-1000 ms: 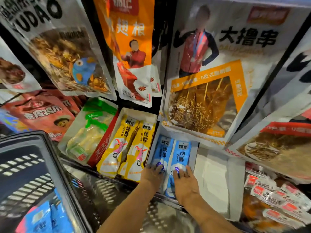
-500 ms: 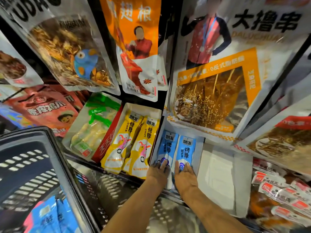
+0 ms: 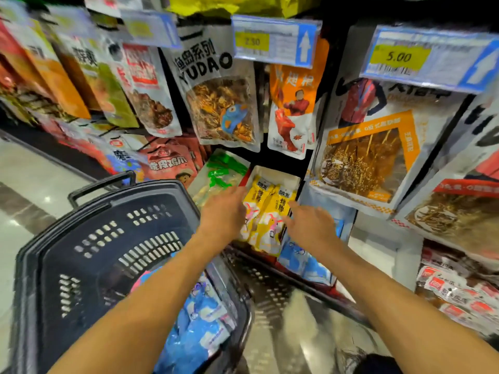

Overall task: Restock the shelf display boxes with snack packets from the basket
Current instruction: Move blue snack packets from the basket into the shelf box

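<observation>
My left hand (image 3: 224, 215) is hovering at the left edge of the yellow packets (image 3: 266, 211) in their white display box (image 3: 272, 171), fingers straight and holding nothing. My right hand (image 3: 310, 225) is hovering at their right edge, fingers likewise extended and empty. Blue packets (image 3: 305, 263) are sitting just right of them, beneath my right wrist, while loose blue packets (image 3: 199, 319) are lying in the dark basket (image 3: 81, 238), near left.

Bright, even light from above. Glare patches on floor (image 3: 29, 182). Heavy motion blur toward left and on basket (image 3: 121, 197); fisheye bending at edges. Centre yellow packets (image 3: 266, 211) fairly sharp.
</observation>
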`<state>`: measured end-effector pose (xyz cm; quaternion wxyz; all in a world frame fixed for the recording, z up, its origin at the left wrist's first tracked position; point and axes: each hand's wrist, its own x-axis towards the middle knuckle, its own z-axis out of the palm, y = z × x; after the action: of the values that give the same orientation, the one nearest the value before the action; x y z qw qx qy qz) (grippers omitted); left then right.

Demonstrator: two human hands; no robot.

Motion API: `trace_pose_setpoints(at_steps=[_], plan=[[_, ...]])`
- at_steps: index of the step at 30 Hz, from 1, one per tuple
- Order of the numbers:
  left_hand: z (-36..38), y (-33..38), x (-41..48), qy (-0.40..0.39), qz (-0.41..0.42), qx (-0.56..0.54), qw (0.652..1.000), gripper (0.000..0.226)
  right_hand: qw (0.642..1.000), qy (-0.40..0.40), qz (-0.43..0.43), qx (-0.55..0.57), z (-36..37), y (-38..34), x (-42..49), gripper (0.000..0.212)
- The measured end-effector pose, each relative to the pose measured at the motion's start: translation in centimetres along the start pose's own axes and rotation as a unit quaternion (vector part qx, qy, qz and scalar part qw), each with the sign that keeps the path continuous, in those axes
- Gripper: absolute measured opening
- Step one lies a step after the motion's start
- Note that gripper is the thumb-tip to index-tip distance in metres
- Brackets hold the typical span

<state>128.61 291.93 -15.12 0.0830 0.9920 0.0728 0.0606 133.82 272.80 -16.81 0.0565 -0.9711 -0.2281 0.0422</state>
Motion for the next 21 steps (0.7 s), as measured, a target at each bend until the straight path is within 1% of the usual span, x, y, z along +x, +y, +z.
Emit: trace_pose_setpoints(at_steps=[2,4,7,9,11,13,16,18,21], plan=[[-2.6,-4.4,-2.7,0.027,-0.048,0.03,0.998,0.047,0.998,0.051,-0.036,0.031,-2.7,-4.4,-0.6,0.049],[-4.2,-8.6,-6.0,0.03,-0.089,0.073,0.993,0.045,0.995,0.064,-0.067,0.041,-4.4,-9.1,-1.4,0.047],[-4.8,-13.5,-10.9,0.004,-0.159,0.077,0.984,0.035,0.985,0.093,-0.131,0.068,-4.9,-15.7,-3.0,0.038],[-4.1,-15.9,-13.8,-0.029,-0.211,0.081,0.974,0.029,0.975,0.092,-0.182,0.086,-3.7,-19.4,-4.1,0.038],[-2.5,-17.5,-16.3,-0.082,-0.258,0.071,0.96,0.031,0.973,0.05,-0.211,0.084,-1.2,-22.3,-4.7,0.039],[0.3,-18.5,-18.2,-0.139,-0.289,0.04,0.946,0.036,0.975,-0.032,-0.208,0.076,2.1,-24.2,-4.8,0.038],[5.1,-19.4,-20.8,-0.192,-0.349,-0.043,0.916,0.039,0.971,-0.164,-0.158,0.072,7.6,-25.8,-4.6,0.042],[7.5,-19.0,-21.8,-0.24,-0.376,-0.094,0.89,0.031,0.964,-0.234,-0.103,0.073,10.6,-25.4,-5.0,0.043],[11.2,-19.2,-21.4,-0.272,-0.423,-0.164,0.849,0.029,0.95,-0.303,-0.055,0.059,15.4,-25.0,-4.2,0.047]])
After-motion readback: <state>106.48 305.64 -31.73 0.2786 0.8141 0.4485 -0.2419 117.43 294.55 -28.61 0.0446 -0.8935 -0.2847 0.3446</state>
